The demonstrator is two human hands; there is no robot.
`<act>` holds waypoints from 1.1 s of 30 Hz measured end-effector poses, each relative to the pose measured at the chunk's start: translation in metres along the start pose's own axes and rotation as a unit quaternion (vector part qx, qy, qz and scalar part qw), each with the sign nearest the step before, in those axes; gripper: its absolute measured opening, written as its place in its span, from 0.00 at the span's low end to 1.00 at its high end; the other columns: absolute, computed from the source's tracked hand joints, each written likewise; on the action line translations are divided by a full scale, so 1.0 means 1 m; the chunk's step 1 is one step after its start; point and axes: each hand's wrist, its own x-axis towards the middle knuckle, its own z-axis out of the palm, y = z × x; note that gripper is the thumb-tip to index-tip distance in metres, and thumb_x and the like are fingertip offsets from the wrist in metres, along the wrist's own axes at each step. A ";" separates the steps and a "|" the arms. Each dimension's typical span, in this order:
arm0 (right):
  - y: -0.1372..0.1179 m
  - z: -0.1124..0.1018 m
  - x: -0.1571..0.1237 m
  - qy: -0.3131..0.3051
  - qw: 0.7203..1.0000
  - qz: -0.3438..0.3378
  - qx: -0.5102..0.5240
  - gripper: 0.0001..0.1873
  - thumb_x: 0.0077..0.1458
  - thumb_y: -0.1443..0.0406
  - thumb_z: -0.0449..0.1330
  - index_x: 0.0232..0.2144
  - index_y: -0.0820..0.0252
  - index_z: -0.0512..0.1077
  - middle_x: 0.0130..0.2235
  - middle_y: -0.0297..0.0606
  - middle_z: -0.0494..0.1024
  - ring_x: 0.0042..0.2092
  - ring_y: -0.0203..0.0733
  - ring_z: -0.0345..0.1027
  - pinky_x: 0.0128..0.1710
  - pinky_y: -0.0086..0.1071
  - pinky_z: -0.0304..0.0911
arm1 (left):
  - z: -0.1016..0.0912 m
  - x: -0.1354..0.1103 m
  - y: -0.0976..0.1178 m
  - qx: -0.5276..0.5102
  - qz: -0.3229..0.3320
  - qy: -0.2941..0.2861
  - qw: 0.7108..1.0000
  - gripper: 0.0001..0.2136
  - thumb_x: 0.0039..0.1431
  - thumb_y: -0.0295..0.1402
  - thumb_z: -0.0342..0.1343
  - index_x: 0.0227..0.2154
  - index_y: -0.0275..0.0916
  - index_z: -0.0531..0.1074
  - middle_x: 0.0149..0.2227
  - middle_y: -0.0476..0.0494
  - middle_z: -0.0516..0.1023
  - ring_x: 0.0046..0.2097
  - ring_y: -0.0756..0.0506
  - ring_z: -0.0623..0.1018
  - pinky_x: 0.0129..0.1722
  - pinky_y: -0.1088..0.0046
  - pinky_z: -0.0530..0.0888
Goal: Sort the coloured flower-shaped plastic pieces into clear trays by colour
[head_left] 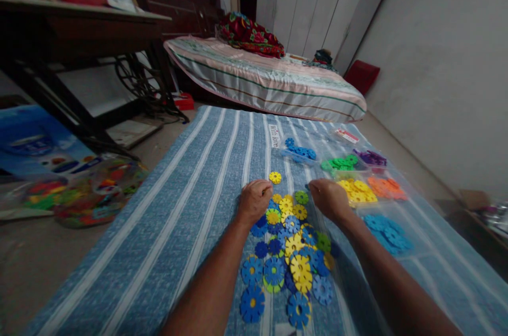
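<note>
My left hand [256, 201] is closed at the left of a loose pile of notched plastic discs. A yellow notched disc [275, 178] lies just beyond its fingers; whether they touch it I cannot tell. On the right of the pile my right hand [328, 197] is closed too, with a small dark bit at its fingertips that is too small to name. Between my forearms spread blue discs [253, 303], yellow discs [300, 272] and green discs [323, 242], many overlapping.
Clear trays on the striped cloth [190, 188] hold blue pieces [301, 153], green pieces [340, 163], purple pieces [371, 157], yellow pieces [357, 190], orange pieces [387, 188] and light-blue pieces [388, 234]. A bed [270, 82] stands behind; bagged coloured pieces [99, 193] lie left.
</note>
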 end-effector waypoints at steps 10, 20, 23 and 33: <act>0.008 -0.024 0.048 0.116 0.992 0.012 0.053 0.12 0.63 0.65 0.53 0.33 0.60 0.76 0.34 0.42 0.78 0.37 0.43 0.69 0.34 0.31 0.55 | -0.001 0.002 0.000 0.007 0.002 -0.001 1.000 0.10 0.59 0.31 0.50 0.32 0.43 0.78 0.39 0.47 0.83 0.45 0.46 0.80 0.51 0.69 0.74; -0.047 -0.006 -0.070 -0.075 0.977 -0.069 0.189 0.14 0.60 0.55 0.59 0.40 0.59 0.74 0.41 0.42 0.75 0.45 0.45 0.67 0.44 0.34 0.61 | 0.004 0.011 0.002 0.028 0.006 -0.027 0.999 0.13 0.58 0.35 0.49 0.35 0.40 0.79 0.43 0.45 0.82 0.49 0.43 0.79 0.55 0.67 0.71; -0.057 0.001 -0.081 -0.051 0.979 -0.054 0.192 0.16 0.60 0.54 0.59 0.44 0.58 0.73 0.45 0.44 0.72 0.50 0.47 0.63 0.49 0.38 0.60 | 0.003 0.012 0.005 0.042 0.000 -0.034 0.999 0.13 0.57 0.36 0.49 0.35 0.41 0.79 0.43 0.45 0.82 0.49 0.42 0.79 0.55 0.67 0.71; -0.061 0.010 -0.081 -0.034 0.980 -0.029 0.196 0.13 0.62 0.57 0.56 0.44 0.58 0.73 0.45 0.43 0.72 0.50 0.46 0.63 0.50 0.39 0.58 | 0.005 0.010 0.009 0.071 -0.009 -0.038 0.997 0.15 0.57 0.38 0.48 0.38 0.40 0.78 0.45 0.43 0.81 0.49 0.41 0.78 0.54 0.66 0.71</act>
